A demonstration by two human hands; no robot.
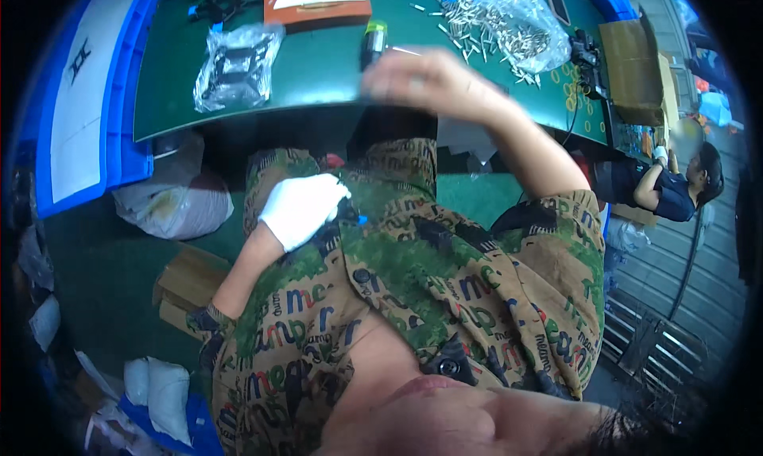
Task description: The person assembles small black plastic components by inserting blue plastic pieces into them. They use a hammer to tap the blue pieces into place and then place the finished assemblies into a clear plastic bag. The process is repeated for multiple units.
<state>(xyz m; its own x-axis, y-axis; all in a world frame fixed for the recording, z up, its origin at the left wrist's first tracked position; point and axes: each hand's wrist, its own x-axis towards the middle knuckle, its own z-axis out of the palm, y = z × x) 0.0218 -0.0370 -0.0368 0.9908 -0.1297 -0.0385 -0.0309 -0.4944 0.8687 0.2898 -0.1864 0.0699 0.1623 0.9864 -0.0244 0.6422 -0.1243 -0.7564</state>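
My left hand (300,210), in a white glove, is closed in front of my torso. A small black part with a blue tip (362,218) pokes out from its fingers; most of the part is hidden. My bare right hand (421,81) is over the table's near edge, its fingers smeared by motion. Just beyond those fingers stands a dark cylindrical thing with a yellow-green top (375,36); whether I touch it is unclear. A black frame-like part in a clear plastic bag (236,67) lies to the left on the green table (310,71).
Black parts with blue tips (222,5) and an orange box (318,15) sit farther back. Small metal pieces (469,27) spill beside a clear bag (528,31). Yellow rings (572,98) lie near a cardboard box (636,59). A co-worker (664,182) is at the right.
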